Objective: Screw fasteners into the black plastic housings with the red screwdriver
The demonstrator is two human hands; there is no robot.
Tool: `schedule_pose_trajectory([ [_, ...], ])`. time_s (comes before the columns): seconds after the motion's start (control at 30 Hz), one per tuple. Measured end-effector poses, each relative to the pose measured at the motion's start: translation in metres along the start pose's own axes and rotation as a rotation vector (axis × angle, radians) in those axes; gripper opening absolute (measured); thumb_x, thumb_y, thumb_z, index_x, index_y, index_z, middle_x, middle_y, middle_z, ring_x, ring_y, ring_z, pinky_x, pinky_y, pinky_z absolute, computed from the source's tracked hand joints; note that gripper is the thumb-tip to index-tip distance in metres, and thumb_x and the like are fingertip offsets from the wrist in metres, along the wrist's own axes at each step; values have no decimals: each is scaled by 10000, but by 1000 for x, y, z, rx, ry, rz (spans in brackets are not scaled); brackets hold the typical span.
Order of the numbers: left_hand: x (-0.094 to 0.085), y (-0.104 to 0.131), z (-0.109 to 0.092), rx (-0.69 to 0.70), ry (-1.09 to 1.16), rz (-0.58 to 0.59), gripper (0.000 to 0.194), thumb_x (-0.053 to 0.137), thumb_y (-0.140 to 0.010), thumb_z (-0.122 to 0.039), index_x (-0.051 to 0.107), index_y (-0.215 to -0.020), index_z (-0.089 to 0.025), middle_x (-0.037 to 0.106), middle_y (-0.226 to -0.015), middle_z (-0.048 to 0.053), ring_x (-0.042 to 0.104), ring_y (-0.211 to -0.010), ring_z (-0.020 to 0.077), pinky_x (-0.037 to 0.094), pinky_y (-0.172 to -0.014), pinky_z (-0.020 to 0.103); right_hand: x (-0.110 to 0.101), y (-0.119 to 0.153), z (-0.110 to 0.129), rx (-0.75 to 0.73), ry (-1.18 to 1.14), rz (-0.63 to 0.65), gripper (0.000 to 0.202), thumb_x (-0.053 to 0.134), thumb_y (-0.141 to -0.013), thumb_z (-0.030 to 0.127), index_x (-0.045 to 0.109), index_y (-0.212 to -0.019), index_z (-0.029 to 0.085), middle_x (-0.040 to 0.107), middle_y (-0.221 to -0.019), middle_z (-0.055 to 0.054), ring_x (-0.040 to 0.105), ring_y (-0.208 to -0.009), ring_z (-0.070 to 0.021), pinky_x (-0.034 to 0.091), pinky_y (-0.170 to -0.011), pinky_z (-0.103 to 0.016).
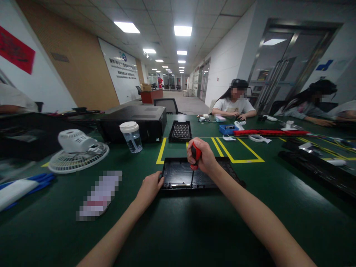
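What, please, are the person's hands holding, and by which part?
The right hand grips a screwdriver by its red handle. The left hand touches the black tray at its left edge; its grip is unclear.

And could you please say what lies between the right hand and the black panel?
The head view shows a red-handled screwdriver, its shaft pointing down to the black panel.

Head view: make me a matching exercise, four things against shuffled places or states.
Things
1. Red-handled screwdriver
2. Clear bottle with white lid
3. White round-grilled plastic fan
4. Shallow black rectangular panel

States
A. Upright in front of large black case
B. Left hand at its edge
C. Face-down on green tabletop
D. Gripped in right hand

Pairs: 1-D; 2-A; 3-C; 4-B
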State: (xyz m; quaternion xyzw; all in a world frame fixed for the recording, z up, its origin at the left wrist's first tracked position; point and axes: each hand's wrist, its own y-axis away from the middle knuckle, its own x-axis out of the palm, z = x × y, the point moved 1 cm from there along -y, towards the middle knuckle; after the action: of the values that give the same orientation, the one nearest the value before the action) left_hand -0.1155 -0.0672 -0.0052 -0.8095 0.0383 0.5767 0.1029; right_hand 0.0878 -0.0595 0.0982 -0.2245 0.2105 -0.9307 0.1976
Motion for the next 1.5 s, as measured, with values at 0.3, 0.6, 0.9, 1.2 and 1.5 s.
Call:
schedule_pose_trajectory([
  [0.3, 0, 0, -1, -3, -17, 2, 351, 387, -869, -307, 543, -1136, -140, 675, -949, 106, 636, -857, 195, 444, -717, 255, 7, 2, -2, -60, 85, -131, 173, 480, -808, 303, 526, -728, 157, 520, -547, 40, 410, -343, -46, 320, -315, -154],
  [0.6, 2, -1, 1, 2, -2, -1, 354, 383, -871, -315, 538, -1141, -147, 673, -963, 105, 637, -854, 195, 447, -705, 254, 18, 5, -3, -48, 190, -260, 207, 514, -791, 361, 536, -729, 165, 525, -572, 34, 411, -345, -40, 240, -236, -116],
  [0.9, -1, 0, -1, 0, 14, 4, 346, 393, -871, -309, 545, -1133, -140, 674, -938, 106, 636, -833, 192, 446, -709, 254, 24, 6, -4, -64, 239, -397, 241, 539, -774, 411, 532, -742, 172, 515, -586, 41, 412, -347, -39, 218, -203, -106],
  [1.2, -1, 0, -1, -9, 6, 11, 341, 396, -867, -304, 551, -1127, -149, 674, -959, 100, 635, -849, 190, 447, -702, 241, 21, 5, -6, -90, 257, -491, 289, 539, -763, 465, 528, -770, 177, 504, -625, 43, 418, -373, -34, 221, -213, -99],
  [1.5, -3, 2, -2, 1, 33, 6, 352, 382, -869, -299, 545, -1140, -146, 671, -958, 100, 634, -855, 190, 455, -716, 251, 21, 4, -8, -103, 285, -529, 299, 535, -766, 486, 519, -780, 188, 495, -635, 40, 416, -388, -43, 221, -214, -99],
])
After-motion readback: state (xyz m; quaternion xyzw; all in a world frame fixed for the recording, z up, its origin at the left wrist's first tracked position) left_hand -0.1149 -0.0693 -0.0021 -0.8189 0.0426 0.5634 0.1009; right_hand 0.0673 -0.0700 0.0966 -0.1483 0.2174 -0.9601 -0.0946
